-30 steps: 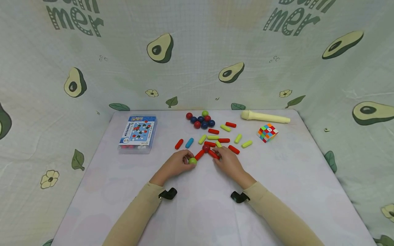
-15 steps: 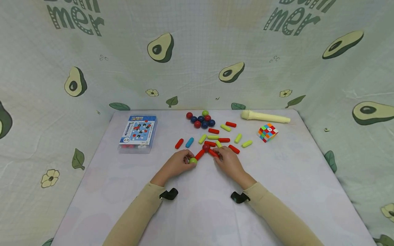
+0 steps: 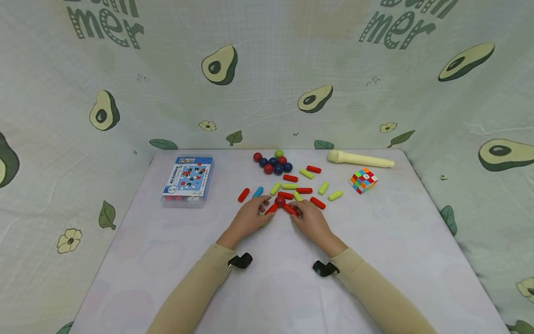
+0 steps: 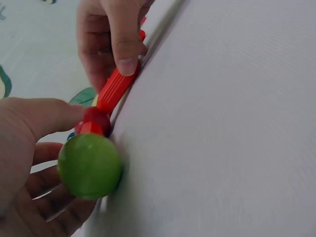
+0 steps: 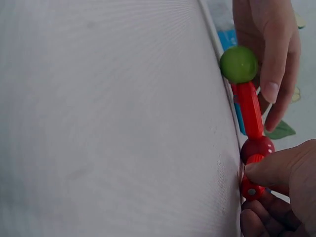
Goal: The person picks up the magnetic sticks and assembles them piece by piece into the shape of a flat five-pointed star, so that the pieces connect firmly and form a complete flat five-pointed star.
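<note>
A dark red ball [image 3: 280, 201] joins two red magnetic rods in a V on the table. My right hand [image 3: 312, 221] pinches the right-hand rod [image 4: 117, 91] between thumb and fingers. On the outer end of the other red rod [image 5: 251, 111] sits a green ball [image 4: 90, 167]. My left hand [image 3: 249, 218] is around that rod and ball with its fingers loosely spread, not gripping; in the head view it hides most of the green ball. The right wrist view shows the left fingers hanging beside the rod.
Loose red and yellow-green rods [image 3: 335, 195] lie beyond the hands, with a blue rod [image 3: 258, 191] at left. Several balls [image 3: 273, 161] cluster at the back. A clear box [image 3: 187, 182] stands left; a puzzle cube [image 3: 364, 180] and pale yellow toy microphone [image 3: 359, 158] are right.
My left hand has let go of the green ball and shifted right and slightly up, over it and along the red rod. My right hand keeps its pinch and place.
</note>
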{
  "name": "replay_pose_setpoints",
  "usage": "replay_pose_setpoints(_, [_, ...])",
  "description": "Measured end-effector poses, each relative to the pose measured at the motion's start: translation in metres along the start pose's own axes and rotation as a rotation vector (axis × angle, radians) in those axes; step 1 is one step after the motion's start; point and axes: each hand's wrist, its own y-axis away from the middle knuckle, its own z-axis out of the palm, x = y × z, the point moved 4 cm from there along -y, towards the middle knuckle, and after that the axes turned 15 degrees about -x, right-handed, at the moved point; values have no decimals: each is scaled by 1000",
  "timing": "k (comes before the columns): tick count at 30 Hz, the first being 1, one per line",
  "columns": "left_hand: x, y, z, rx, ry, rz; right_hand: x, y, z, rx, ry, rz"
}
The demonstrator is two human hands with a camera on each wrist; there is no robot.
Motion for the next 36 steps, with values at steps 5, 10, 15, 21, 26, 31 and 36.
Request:
replay_pose_setpoints(5, [5,-11,6,46,-37,0,1,0,1,8,-7,-19])
replay_pose_setpoints(10, [7,-16,7,75,-47,11,0,-1,2,34,-12,-66])
replay_pose_setpoints(15, [6,-18,8,76,-40,28,0,-1,1,46,-15,-74])
replay_pose_setpoints(21, [6,-21,6,62,-42,44,-1,0,0,54,-25,-74])
replay_pose_setpoints(26, [9,-21,5,60,-69,41,0,-1,2,44,-42,-63])
replay_pose_setpoints(31, [10,-22,8,73,-92,15,1,-1,3,32,-50,-47])
replay_pose_setpoints(36, [10,-22,10,103,-76,8,1,0,2,37,-77,-57])
